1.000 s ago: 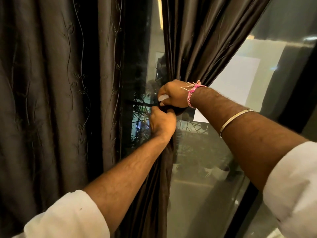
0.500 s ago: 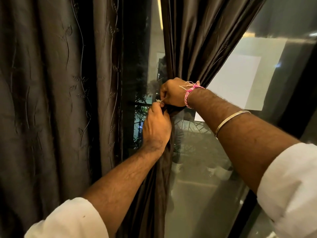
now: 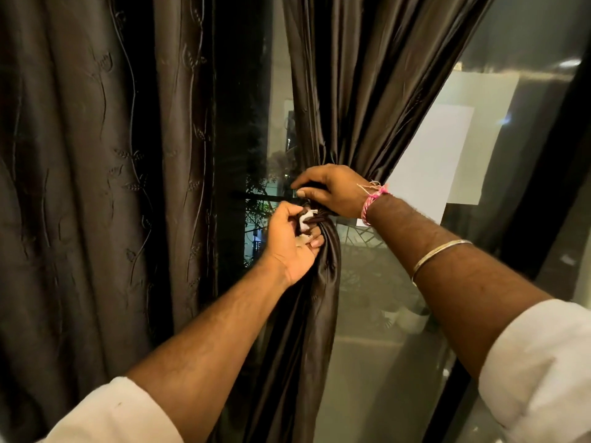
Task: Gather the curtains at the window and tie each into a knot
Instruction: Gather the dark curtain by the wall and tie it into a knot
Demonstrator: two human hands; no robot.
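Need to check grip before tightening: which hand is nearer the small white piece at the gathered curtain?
Left. The left hand pinches the white piece at the bunched curtain; the right hand grips the gather just above it.

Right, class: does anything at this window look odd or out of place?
Yes. A small white piece sits at the bunched neck of the right curtain, held by the left hand: a fastener, not a fabric knot. What it is stays unclear.
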